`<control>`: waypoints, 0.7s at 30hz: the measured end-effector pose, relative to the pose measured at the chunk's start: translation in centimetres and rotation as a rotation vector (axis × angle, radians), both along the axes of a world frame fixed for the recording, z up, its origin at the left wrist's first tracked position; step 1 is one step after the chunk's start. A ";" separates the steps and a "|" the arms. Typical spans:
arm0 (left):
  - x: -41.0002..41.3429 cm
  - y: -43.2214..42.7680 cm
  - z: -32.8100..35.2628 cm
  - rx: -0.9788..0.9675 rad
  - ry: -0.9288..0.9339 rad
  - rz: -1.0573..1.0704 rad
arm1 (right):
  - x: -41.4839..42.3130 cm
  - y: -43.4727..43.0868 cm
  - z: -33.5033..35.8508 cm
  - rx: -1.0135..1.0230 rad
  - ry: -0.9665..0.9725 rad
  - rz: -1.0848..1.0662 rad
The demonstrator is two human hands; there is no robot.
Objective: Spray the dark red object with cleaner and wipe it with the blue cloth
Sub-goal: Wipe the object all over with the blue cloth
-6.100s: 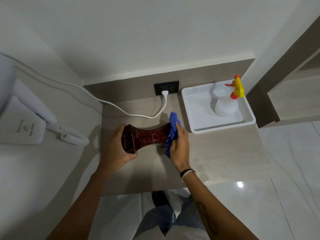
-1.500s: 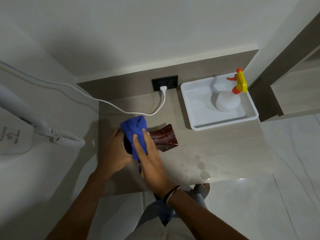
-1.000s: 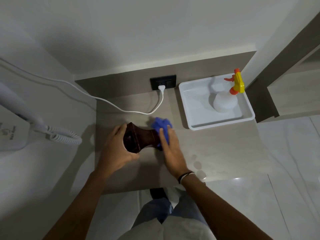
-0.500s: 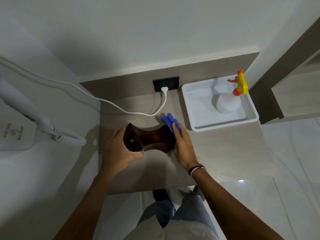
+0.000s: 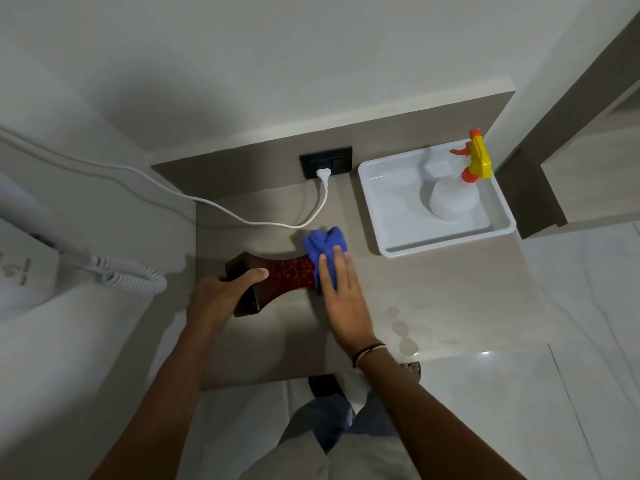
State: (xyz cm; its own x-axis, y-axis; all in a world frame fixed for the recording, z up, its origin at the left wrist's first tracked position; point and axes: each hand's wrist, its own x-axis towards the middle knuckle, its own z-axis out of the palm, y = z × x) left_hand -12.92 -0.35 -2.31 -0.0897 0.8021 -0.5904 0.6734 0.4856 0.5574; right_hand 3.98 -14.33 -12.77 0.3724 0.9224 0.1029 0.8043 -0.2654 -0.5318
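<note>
The dark red object [image 5: 287,277], waisted with flared ends and a speckled side, lies on its side on the beige countertop [image 5: 433,292]. My left hand [image 5: 221,296] grips its left end, thumb across the top. My right hand [image 5: 341,292] presses the bunched blue cloth [image 5: 323,245] against its right end, fingers flat over the cloth. The white spray bottle [image 5: 450,199] with a yellow and orange trigger head stands in the white tray [image 5: 446,244] at the back right.
A white cable [image 5: 242,220] runs across the back of the counter to a black wall socket [image 5: 327,162]. A wall-mounted hair dryer with a coiled cord [image 5: 128,277] hangs at the left. Wet spots [image 5: 401,330] mark the counter near its front edge.
The object has been turned so its speckled side faces up. My right hand with the cloth has stayed at its right end, shifting slightly over it.
</note>
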 end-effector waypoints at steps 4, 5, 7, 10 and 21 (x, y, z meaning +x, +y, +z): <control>0.6 -0.4 0.1 0.035 0.048 -0.012 | -3.2 0.1 1.1 0.142 0.081 -0.008; 0.9 -0.4 0.2 0.041 0.050 -0.012 | -5.1 0.2 1.6 0.221 0.081 0.054; 1.3 -0.4 0.4 0.033 0.050 -0.020 | -7.0 0.2 1.8 0.276 0.125 0.150; 1.1 -0.2 1.0 0.048 0.108 -0.047 | -3.0 0.3 1.1 0.177 0.143 0.152; 7.7 0.0 3.1 0.418 0.302 -0.326 | 11.9 -0.4 6.3 0.185 0.392 -0.175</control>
State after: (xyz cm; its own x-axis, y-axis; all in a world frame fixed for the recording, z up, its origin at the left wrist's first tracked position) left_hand -5.27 -0.34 0.81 0.0849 0.9747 -0.2066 0.9085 0.0094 0.4178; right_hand 15.91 -14.75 -6.42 0.5645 0.8215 0.0802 0.4845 -0.2510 -0.8380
